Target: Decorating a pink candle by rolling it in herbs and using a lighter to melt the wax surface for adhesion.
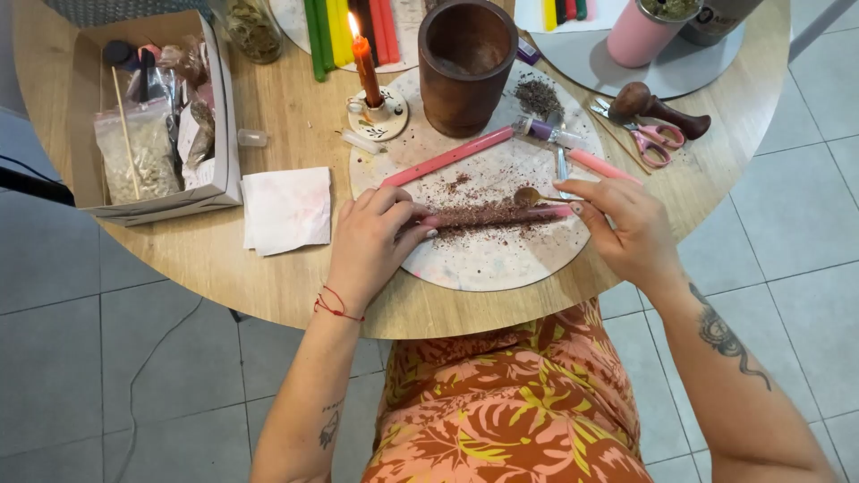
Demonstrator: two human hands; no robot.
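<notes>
My left hand (374,243) presses on the left end of a pink taper candle (501,215) that lies across a round white board (483,259) and is coated with dark crushed herbs. My right hand (626,224) holds a small brass spoon (530,196) by its handle, its bowl just above the candle's middle. Two more pink candles lie on the board: a long one (447,157) toward the back and a short one (601,165) by my right hand. Loose herb crumbs are scattered around the coated candle.
A brown wooden mortar (465,63) stands at the board's back, next to a lit orange candle (365,72) in a small holder. A cardboard box (224,134) of herb bags sits left, a white napkin (286,207) beside it. Pink scissors (658,139) and a wooden pestle (662,105) lie right.
</notes>
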